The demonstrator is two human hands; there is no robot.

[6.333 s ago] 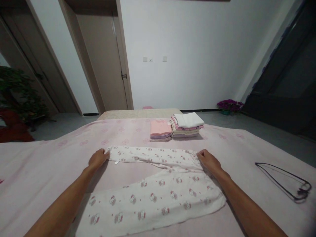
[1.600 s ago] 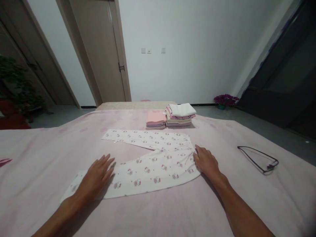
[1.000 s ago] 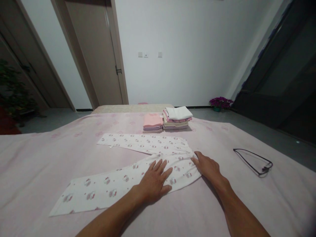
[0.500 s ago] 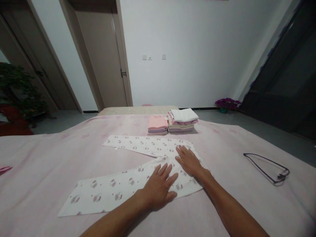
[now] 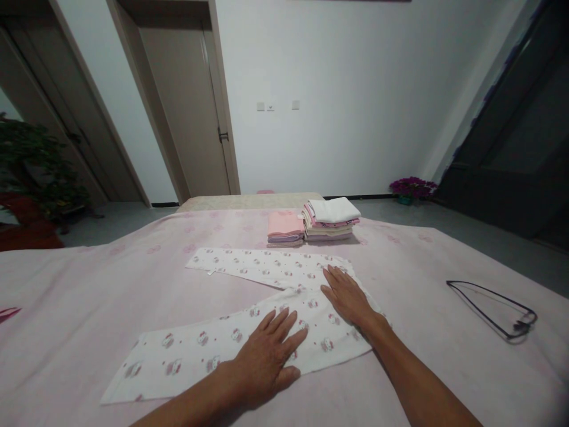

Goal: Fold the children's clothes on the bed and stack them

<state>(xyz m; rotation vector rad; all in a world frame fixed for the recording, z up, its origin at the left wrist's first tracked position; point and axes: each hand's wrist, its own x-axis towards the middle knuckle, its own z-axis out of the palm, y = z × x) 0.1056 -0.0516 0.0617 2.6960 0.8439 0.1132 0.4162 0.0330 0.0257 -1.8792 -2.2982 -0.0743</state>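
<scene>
White printed trousers point(image 5: 306, 299) lay lengthwise left to right, legs pointing left, waist right; left hand point(image 5: 269, 351) and right hand point(image 5: 347, 295) rested palm-down, fingers extended.

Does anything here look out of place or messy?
I see nothing spilled or damaged. The taller folded stack is slightly askew, its upper layers jutting past the lower ones on the right. A dark pink shape at the picture's left edge is cut off, so I can't identify it.
</scene>
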